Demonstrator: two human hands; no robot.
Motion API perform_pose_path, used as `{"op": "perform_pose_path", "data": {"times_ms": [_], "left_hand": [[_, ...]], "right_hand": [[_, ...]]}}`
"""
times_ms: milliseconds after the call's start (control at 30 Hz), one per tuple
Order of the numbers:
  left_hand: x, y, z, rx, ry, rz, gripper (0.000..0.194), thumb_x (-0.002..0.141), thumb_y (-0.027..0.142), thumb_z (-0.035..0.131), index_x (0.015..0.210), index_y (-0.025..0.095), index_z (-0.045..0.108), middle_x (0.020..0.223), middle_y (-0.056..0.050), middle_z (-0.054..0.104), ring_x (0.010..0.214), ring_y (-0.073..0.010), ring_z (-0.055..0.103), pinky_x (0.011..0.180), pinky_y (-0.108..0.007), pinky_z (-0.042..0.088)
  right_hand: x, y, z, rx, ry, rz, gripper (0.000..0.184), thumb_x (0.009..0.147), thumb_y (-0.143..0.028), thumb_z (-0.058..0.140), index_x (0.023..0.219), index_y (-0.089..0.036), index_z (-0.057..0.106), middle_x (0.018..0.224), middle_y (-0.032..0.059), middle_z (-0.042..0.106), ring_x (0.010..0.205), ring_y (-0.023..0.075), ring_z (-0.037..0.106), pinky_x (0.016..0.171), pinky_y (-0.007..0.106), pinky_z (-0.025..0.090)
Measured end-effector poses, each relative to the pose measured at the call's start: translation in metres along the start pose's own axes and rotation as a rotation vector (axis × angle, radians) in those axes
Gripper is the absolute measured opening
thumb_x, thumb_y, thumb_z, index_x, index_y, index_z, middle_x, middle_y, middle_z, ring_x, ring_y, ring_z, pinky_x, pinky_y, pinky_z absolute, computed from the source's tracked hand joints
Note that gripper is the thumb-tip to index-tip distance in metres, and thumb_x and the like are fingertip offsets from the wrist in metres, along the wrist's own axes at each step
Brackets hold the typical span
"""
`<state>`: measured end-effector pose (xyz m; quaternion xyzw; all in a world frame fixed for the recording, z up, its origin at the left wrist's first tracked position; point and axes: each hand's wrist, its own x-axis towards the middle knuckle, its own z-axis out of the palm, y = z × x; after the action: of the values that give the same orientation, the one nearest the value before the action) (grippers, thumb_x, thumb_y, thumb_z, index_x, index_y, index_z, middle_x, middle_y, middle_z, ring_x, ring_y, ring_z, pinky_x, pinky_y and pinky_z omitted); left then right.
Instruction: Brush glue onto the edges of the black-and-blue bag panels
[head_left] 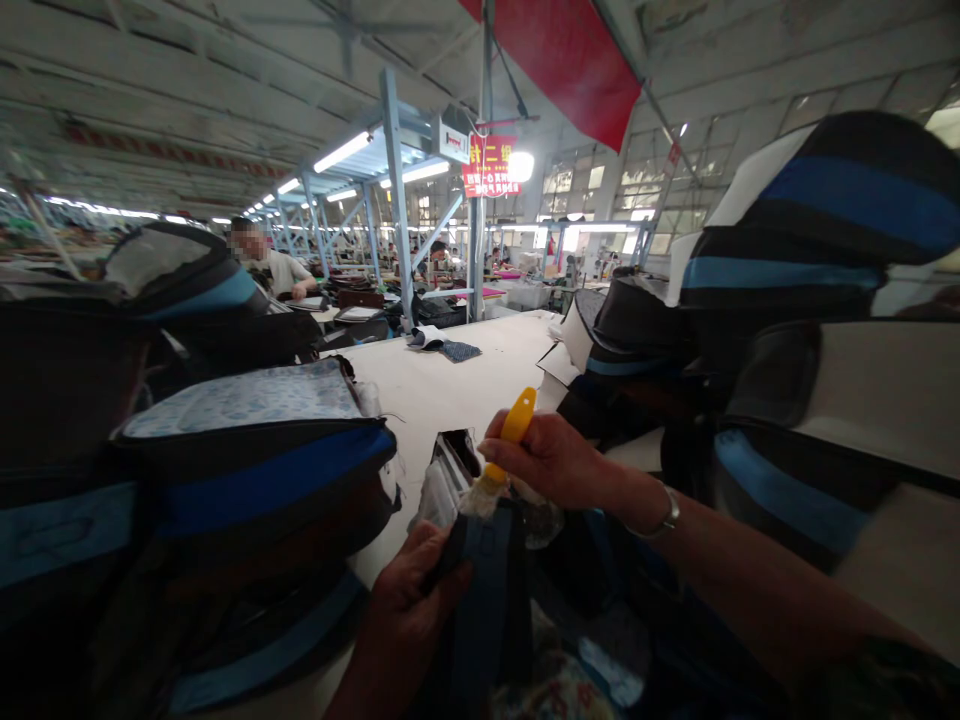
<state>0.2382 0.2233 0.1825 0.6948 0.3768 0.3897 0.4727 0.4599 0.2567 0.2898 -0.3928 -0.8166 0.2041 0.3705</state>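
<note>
My right hand (551,458) grips a yellow-handled brush (508,440), its pale bristles pressed onto the top of a black and blue fabric piece (484,590). My left hand (409,610) holds that piece from below and to the left, thumb along its edge. A small clear container (541,520) sits just under my right hand. A silver bracelet (663,516) circles my right wrist.
Tall stacks of black, blue and white bag panels stand at the left (247,470) and the right (817,330). A pale worktable (450,385) runs away between them. A seated person (274,265) works at the far left, amid blue steel frames (394,190).
</note>
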Motion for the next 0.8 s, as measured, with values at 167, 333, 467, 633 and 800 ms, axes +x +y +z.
{"op": "perform_pose_path", "data": {"times_ms": [167,333,467,633,800], "left_hand": [[0.000,-0.005,-0.005,-0.011,0.003,-0.002,0.023,0.098,0.040,0.058,0.092,0.022,0.072,0.090,-0.002,0.055,0.088,-0.0197,0.056,0.079,-0.028,0.046],[0.000,-0.009,-0.007,0.005,0.014,-0.002,0.024,0.098,0.041,0.059,0.092,0.023,0.072,0.091,-0.002,0.056,0.090,-0.0199,0.058,0.081,-0.027,0.047],[0.000,-0.012,-0.007,0.020,0.034,0.032,0.021,0.097,0.041,0.061,0.092,0.024,0.073,0.094,-0.002,0.060,0.095,-0.0205,0.059,0.085,-0.026,0.048],[-0.002,-0.010,-0.004,0.175,0.057,0.077,0.026,0.101,0.041,0.054,0.098,0.023,0.073,0.086,-0.001,0.058,0.081,-0.0174,0.061,0.074,-0.025,0.051],[-0.005,-0.023,0.008,0.743,0.239,0.417,0.033,0.103,0.028,0.050,0.133,0.023,0.061,0.092,-0.003,0.063,0.078,-0.0169,0.065,0.067,-0.024,0.053]], "right_hand": [[-0.005,-0.009,-0.010,0.060,0.118,-0.034,0.031,0.101,-0.041,0.050,0.084,-0.018,0.061,0.076,-0.0002,0.059,0.067,0.0115,0.053,0.065,0.023,0.043],[-0.013,-0.013,-0.012,-0.170,-0.034,-0.076,0.029,0.101,-0.037,0.049,0.082,-0.018,0.061,0.072,0.0004,0.059,0.066,0.0127,0.052,0.068,0.026,0.043],[-0.021,-0.012,-0.012,-0.097,0.037,-0.038,0.032,0.103,-0.040,0.045,0.088,-0.018,0.064,0.071,0.0003,0.060,0.063,0.0125,0.055,0.062,0.024,0.042],[-0.023,-0.001,-0.010,-0.204,0.025,-0.054,0.028,0.100,-0.035,0.050,0.085,-0.017,0.064,0.069,0.0002,0.058,0.060,0.0113,0.049,0.061,0.025,0.040],[-0.017,-0.007,-0.026,0.092,0.288,-0.005,0.034,0.098,-0.042,0.055,0.075,-0.017,0.060,0.072,0.0000,0.056,0.063,0.0108,0.048,0.058,0.024,0.040]]}}
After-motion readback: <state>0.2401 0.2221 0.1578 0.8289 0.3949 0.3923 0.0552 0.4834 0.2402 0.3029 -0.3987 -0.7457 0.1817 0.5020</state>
